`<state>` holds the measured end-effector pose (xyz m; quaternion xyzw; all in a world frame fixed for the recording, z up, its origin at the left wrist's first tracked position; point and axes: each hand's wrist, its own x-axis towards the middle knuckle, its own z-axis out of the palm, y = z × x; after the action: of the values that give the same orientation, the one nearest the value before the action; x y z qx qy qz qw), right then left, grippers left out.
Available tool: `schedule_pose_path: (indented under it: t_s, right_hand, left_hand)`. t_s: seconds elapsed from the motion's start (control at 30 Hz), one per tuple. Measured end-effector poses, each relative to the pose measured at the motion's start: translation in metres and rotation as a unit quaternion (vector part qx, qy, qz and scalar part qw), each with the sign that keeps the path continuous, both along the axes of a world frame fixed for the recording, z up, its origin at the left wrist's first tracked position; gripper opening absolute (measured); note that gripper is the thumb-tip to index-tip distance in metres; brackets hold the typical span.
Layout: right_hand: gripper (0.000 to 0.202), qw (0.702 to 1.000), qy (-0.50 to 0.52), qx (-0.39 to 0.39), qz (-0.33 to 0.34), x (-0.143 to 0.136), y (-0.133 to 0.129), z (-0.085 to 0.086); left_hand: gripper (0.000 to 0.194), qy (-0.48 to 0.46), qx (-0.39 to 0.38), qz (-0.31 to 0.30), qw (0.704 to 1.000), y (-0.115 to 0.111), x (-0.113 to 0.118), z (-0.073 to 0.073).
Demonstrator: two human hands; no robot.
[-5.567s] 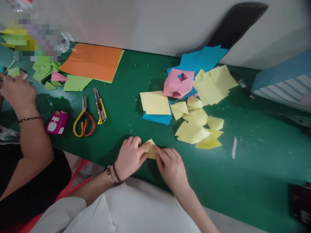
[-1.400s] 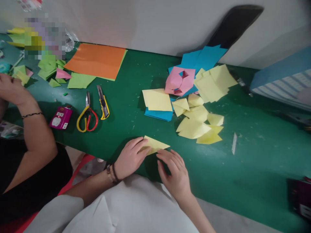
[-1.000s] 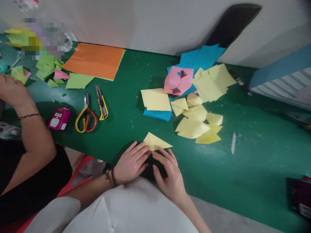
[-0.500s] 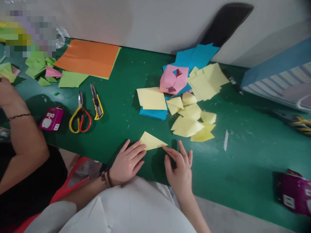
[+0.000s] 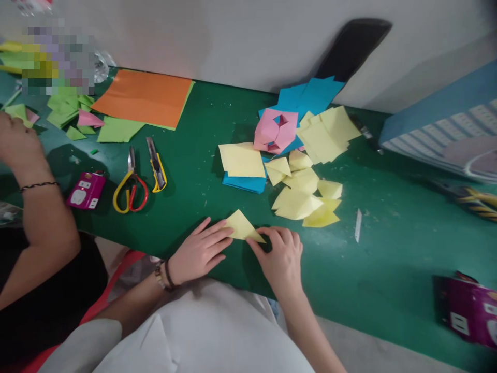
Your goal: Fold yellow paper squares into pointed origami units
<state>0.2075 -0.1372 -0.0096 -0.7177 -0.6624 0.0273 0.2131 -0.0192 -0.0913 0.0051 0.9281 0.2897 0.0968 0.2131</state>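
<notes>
A folded piece of yellow paper (image 5: pixel 241 226) lies on the green table in front of me. My left hand (image 5: pixel 202 250) rests flat with fingers spread, its fingertips pressing on the paper's left side. With thumb and index finger, my right hand (image 5: pixel 280 255) pinches the paper's right corner. Just beyond are several folded yellow paper pieces (image 5: pixel 298 201). Farther back stands a pink folded-paper model (image 5: pixel 275 130) with openings in it. A stack of yellow sheets (image 5: pixel 242 159) lies over blue paper (image 5: pixel 244 182).
Scissors (image 5: pixel 131 187) and a yellow box cutter (image 5: pixel 157 167) lie to the left, near a purple box (image 5: pixel 87 190). Orange paper (image 5: pixel 145 98) is behind them. Another person's hand (image 5: pixel 18 139) works at far left. Right are a loose blade (image 5: pixel 357 226), pliers (image 5: pixel 473 198) and another purple package (image 5: pixel 469 310).
My right thumb and index finger have closed on the paper's right corner and bent it toward me. My left hand stays on the paper, shifted slightly left.
</notes>
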Motion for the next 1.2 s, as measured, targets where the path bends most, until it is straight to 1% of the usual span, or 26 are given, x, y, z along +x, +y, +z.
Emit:
schedule_pose_path:
  t_s: [0.2, 0.37, 0.43, 0.47, 0.53, 0.57, 0.6, 0.63, 0.67, 0.7, 0.73, 0.77, 0.8, 0.83, 0.9, 1.0, 1.07, 1.1, 1.17, 1.2]
  right_hand:
    - [0.029, 1.0, 0.019, -0.003, 0.003, 0.0, 0.002, -0.003]
    - [0.025, 0.998, 0.054, 0.02, 0.018, 0.002, 0.0, 0.001]
    - [0.022, 0.996, 0.084, 0.03, 0.026, 0.001, -0.002, 0.005]
    - [0.02, 0.994, 0.102, 0.036, 0.027, 0.001, -0.003, 0.007]
    - [0.015, 0.989, 0.139, 0.048, 0.023, -0.001, -0.007, 0.013]
    - [0.014, 0.986, 0.155, 0.054, 0.023, -0.003, -0.008, 0.016]
    - [0.013, 0.984, 0.167, 0.061, 0.026, -0.006, -0.01, 0.019]
    - [0.013, 0.982, 0.173, 0.07, 0.033, -0.008, -0.011, 0.021]
    - [0.014, 0.981, 0.172, 0.078, 0.046, -0.011, -0.012, 0.022]
    - [0.015, 0.981, 0.165, 0.087, 0.061, -0.013, -0.013, 0.023]
    - [0.015, 0.98, 0.155, 0.096, 0.074, -0.015, -0.013, 0.023]
    - [0.016, 0.981, 0.145, 0.1, 0.085, -0.016, -0.014, 0.022]
    - [0.015, 0.981, 0.138, 0.101, 0.092, -0.016, -0.014, 0.02]
    - [0.014, 0.981, 0.136, 0.096, 0.095, -0.015, -0.014, 0.019]
    - [0.013, 0.983, 0.141, 0.076, 0.094, -0.011, -0.012, 0.017]
    - [0.017, 0.984, 0.153, 0.045, 0.079, -0.005, -0.004, 0.016]
    - [0.017, 0.983, 0.171, 0.027, 0.064, -0.002, 0.002, 0.017]
    - [0.018, 0.981, 0.187, 0.016, 0.057, -0.001, 0.004, 0.018]
    - [0.018, 0.974, 0.224, -0.011, 0.04, -0.002, 0.007, 0.018]
    - [0.018, 0.969, 0.245, -0.025, 0.024, -0.002, 0.008, 0.017]
  left_hand:
    - [0.033, 0.015, 0.02, 0.067, 0.997, -0.001, -0.018, -0.001]
    - [0.038, 0.014, 0.01, 0.104, 0.994, -0.002, -0.022, 0.0]
    - [0.04, -0.017, -0.005, 0.129, 0.991, -0.003, -0.019, 0.001]
    - [0.04, -0.048, -0.017, 0.153, 0.987, -0.003, -0.016, 0.002]
    - [0.04, -0.133, -0.076, 0.216, 0.964, -0.003, -0.008, 0.005]
    - [0.04, -0.183, -0.128, 0.254, 0.941, -0.002, -0.001, 0.007]
    - [0.045, -0.227, -0.218, 0.273, 0.909, -0.001, 0.006, 0.009]
    - [0.052, -0.277, -0.329, 0.27, 0.861, 0.001, 0.015, 0.011]
    - [0.058, -0.32, -0.443, 0.269, 0.793, 0.004, 0.023, 0.014]
    - [0.061, -0.352, -0.536, 0.27, 0.718, 0.008, 0.032, 0.017]
    - [0.061, -0.375, -0.597, 0.278, 0.652, 0.012, 0.04, 0.02]
    - [0.06, -0.383, -0.638, 0.279, 0.606, 0.017, 0.046, 0.023]
    - [0.054, -0.384, -0.66, 0.285, 0.579, 0.022, 0.051, 0.025]
    - [0.047, -0.377, -0.678, 0.29, 0.56, 0.028, 0.055, 0.026]
    - [0.035, -0.358, -0.697, 0.304, 0.543, 0.04, 0.059, 0.028]
    - [0.03, -0.333, -0.718, 0.293, 0.536, 0.057, 0.06, 0.026]
    - [0.03, -0.325, -0.714, 0.287, 0.549, 0.065, 0.06, 0.024]
    - [0.031, -0.324, -0.708, 0.282, 0.56, 0.067, 0.059, 0.024]
    - [0.035, -0.32, -0.689, 0.267, 0.593, 0.069, 0.058, 0.022]
    - [0.038, -0.316, -0.674, 0.26, 0.615, 0.068, 0.057, 0.021]
